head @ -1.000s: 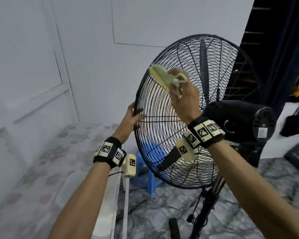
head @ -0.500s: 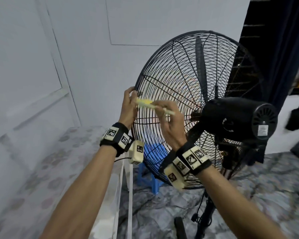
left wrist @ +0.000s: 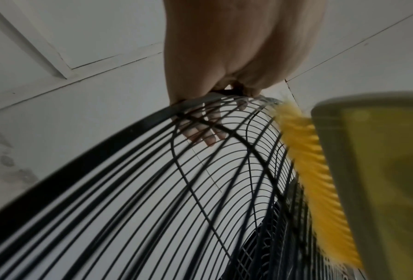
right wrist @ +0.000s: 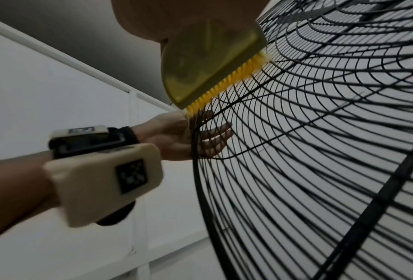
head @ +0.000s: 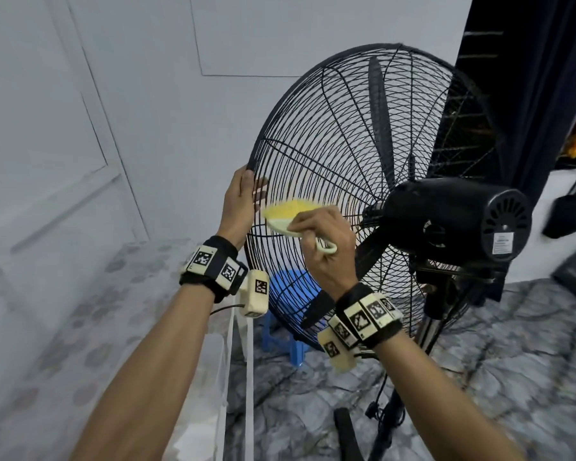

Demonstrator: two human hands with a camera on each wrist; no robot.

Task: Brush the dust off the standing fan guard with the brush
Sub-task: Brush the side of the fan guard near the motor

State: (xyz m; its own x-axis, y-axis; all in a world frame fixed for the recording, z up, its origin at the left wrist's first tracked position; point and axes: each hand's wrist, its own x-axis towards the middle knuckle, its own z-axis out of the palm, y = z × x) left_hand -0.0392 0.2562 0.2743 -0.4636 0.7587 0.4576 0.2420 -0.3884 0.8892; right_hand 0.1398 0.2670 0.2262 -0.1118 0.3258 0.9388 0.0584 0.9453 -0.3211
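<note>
A black wire fan guard [head: 340, 134] on a standing fan faces the wall, seen from behind. My left hand [head: 243, 201] grips the guard's left rim [left wrist: 195, 100], fingers wrapped to the far side [right wrist: 215, 136]. My right hand [head: 326, 247] holds a pale green brush [head: 290, 216] with yellow bristles [right wrist: 229, 81] by its looped handle. The bristles press on the rear wires of the guard [right wrist: 320, 132] at its left side, just right of my left hand. In the left wrist view the brush [left wrist: 368, 170] fills the right edge.
The black motor housing [head: 459, 224] juts out right of my right hand. The fan's pole and cable [head: 389, 417] run down to the patterned floor. A blue stool [head: 286, 314] stands behind the guard. A dark curtain [head: 526, 78] hangs at the right.
My right hand carried the brush down from the guard's upper left to its mid-left and turned the bristles up against the wires. My left hand shifted up the rim.
</note>
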